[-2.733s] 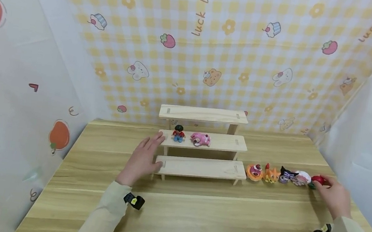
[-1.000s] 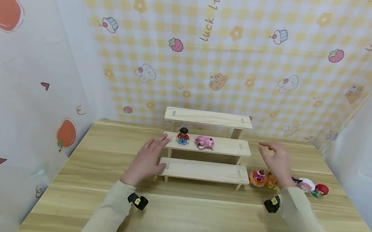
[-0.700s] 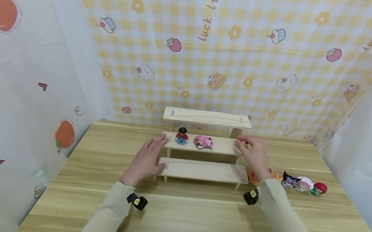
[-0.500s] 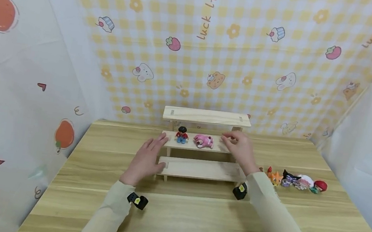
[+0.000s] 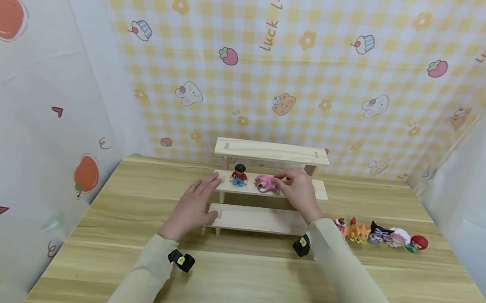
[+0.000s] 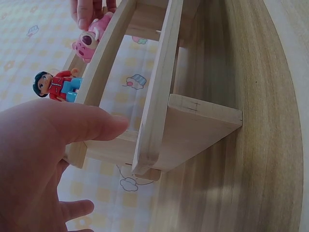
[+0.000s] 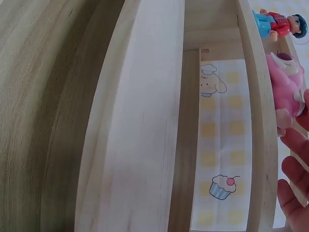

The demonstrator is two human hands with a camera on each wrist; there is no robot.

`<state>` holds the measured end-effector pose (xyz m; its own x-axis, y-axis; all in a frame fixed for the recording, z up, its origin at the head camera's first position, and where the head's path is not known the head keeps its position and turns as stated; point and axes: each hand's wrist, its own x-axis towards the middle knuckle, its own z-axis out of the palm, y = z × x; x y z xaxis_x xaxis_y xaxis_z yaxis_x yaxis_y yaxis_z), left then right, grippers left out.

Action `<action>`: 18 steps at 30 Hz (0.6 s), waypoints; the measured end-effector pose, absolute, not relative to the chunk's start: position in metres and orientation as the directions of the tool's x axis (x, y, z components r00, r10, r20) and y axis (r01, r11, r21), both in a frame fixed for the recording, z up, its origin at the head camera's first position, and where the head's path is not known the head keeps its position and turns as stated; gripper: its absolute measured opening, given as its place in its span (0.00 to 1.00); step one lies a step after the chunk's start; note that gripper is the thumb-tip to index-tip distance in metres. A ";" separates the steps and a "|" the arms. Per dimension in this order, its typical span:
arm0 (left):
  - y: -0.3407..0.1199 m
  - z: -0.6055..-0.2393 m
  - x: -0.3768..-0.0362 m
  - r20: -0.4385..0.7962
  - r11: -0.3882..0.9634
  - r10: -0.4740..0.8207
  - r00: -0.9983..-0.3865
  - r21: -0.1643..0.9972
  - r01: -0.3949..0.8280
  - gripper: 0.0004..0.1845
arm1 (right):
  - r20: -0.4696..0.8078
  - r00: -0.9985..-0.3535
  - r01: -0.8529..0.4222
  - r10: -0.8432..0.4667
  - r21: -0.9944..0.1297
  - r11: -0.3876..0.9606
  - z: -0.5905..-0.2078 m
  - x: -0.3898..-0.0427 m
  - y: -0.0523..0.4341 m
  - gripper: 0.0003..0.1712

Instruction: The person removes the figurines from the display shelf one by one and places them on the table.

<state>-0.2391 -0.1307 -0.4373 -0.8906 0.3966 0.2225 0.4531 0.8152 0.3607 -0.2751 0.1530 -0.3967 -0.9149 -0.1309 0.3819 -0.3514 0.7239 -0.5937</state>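
On the middle board of a three-step wooden rack [image 5: 262, 219], a pink bear figurine [image 5: 264, 183] lies on its side. My right hand [image 5: 301, 191] pinches its right end between thumb and fingers; in the right wrist view, fingertips touch the bear's body [image 7: 285, 84]. To the bear's left a black-haired toy figure [image 5: 239, 175] in a red jacket and blue trousers stands upright. My left hand [image 5: 190, 208] is spread at the rack's left end, its fingers straight by the middle board and its thumb by the lowest board. The left wrist view shows that thumb [image 6: 104, 124] extended.
Right of the rack, a row of small figurines lies on the wooden table [image 5: 252, 294]: an orange fox-like one [image 5: 358, 232], a black-and-purple one [image 5: 379, 233], a white-topped one [image 5: 398, 237] and a red-haired one [image 5: 418, 243]. A checked cloth [image 5: 306, 78] hangs behind.
My right hand has travelled left from the red-haired figurine at the row's end, over the rack, to the pink bear figurine. My left hand stays at the rack's left end.
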 end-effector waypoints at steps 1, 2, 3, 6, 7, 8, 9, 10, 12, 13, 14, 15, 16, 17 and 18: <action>-0.131 -0.437 -0.239 0.221 0.815 0.395 -0.892 0.364 0.451 0.46 | 0.389 -0.912 -0.356 -0.134 -0.581 0.732 -0.397 -0.275 0.152 0.08; -0.131 -0.438 -0.240 0.219 0.816 0.393 -0.893 0.365 0.449 0.46 | 0.396 -0.908 -0.361 -0.137 -0.572 0.737 -0.396 -0.275 0.152 0.08; -0.131 -0.438 -0.240 0.218 0.814 0.393 -0.893 0.369 0.448 0.47 | 0.403 -0.905 -0.364 -0.139 -0.563 0.742 -0.396 -0.275 0.152 0.08; -0.131 -0.439 -0.240 0.220 0.814 0.392 -0.893 0.370 0.448 0.47 | 0.424 -0.895 -0.377 -0.142 -0.545 0.749 -0.396 -0.275 0.151 0.07; -0.131 -0.439 -0.241 0.217 0.815 0.392 -0.894 0.369 0.447 0.47 | 0.429 -0.892 -0.381 -0.143 -0.542 0.749 -0.397 -0.276 0.152 0.07; -0.131 -0.439 -0.241 0.217 0.814 0.392 -0.894 0.370 0.447 0.47 | 0.434 -0.889 -0.385 -0.144 -0.541 0.747 -0.397 -0.276 0.152 0.07; -0.130 -0.439 -0.241 0.218 0.814 0.393 -0.893 0.370 0.448 0.47 | 0.438 -0.888 -0.388 -0.144 -0.541 0.746 -0.397 -0.275 0.152 0.07; -0.130 -0.439 -0.241 0.217 0.814 0.393 -0.894 0.370 0.448 0.47 | 0.440 -0.886 -0.389 -0.143 -0.541 0.746 -0.397 -0.275 0.153 0.07; -0.130 -0.439 -0.241 0.214 0.813 0.392 -0.895 0.374 0.445 0.47 | 0.439 -0.888 -0.386 -0.136 -0.554 0.738 -0.398 -0.274 0.154 0.07; -0.130 -0.439 -0.241 0.210 0.814 0.390 -0.896 0.376 0.442 0.47 | 0.439 -0.889 -0.384 -0.130 -0.560 0.734 -0.398 -0.274 0.155 0.06; -0.130 -0.438 -0.241 0.209 0.814 0.389 -0.897 0.378 0.441 0.47 | 0.440 -0.889 -0.383 -0.126 -0.566 0.730 -0.399 -0.273 0.156 0.06; -0.130 -0.438 -0.240 0.211 0.815 0.389 -0.897 0.376 0.442 0.47 | 0.444 -0.888 -0.382 -0.119 -0.571 0.726 -0.399 -0.272 0.157 0.06; -0.130 -0.438 -0.240 0.210 0.815 0.389 -0.897 0.375 0.441 0.47 | 0.449 -0.886 -0.383 -0.112 -0.576 0.722 -0.399 -0.271 0.159 0.06; -0.130 -0.437 -0.240 0.208 0.817 0.387 -0.898 0.375 0.439 0.47 | 0.456 -0.884 -0.385 -0.105 -0.580 0.718 -0.399 -0.270 0.160 0.06; -0.130 -0.437 -0.239 0.207 0.818 0.387 -0.898 0.373 0.438 0.47 | 0.466 -0.879 -0.390 -0.101 -0.581 0.714 -0.399 -0.269 0.161 0.05</action>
<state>-0.2395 -0.1305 -0.4368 -0.8984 0.3872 0.2070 0.4384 0.8175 0.3734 -0.2692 0.1613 -0.3994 -0.8790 -0.1006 0.4660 -0.3900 0.7141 -0.5813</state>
